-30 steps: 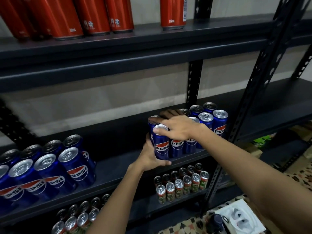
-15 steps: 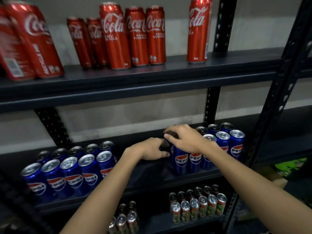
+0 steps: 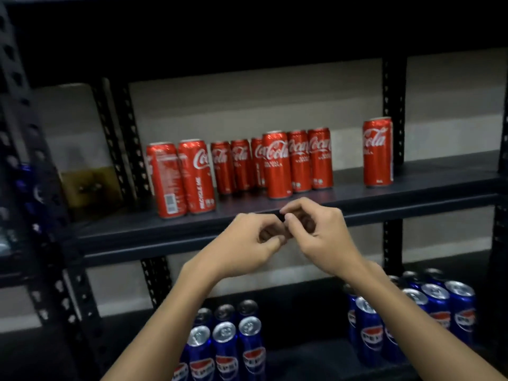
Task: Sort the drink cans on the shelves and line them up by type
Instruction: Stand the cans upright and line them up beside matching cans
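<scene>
Hands had left the blue aluminium Pepsi cans [image 3: 437, 312] on the lower shelf, where half a second earlier our right hand [image 3: 321, 237] rested on that group. Both hands met in front of the dark metal shelf [image 3: 412, 199], fingers loosely curled; we could not tell whether they held anything. Our left hand [image 3: 247, 243] was level with it. Tall red Coca-Cola cans [image 3: 275, 163] stood behind, one lone red can [image 3: 378, 152] apart at right. We judged this row came next.
</scene>
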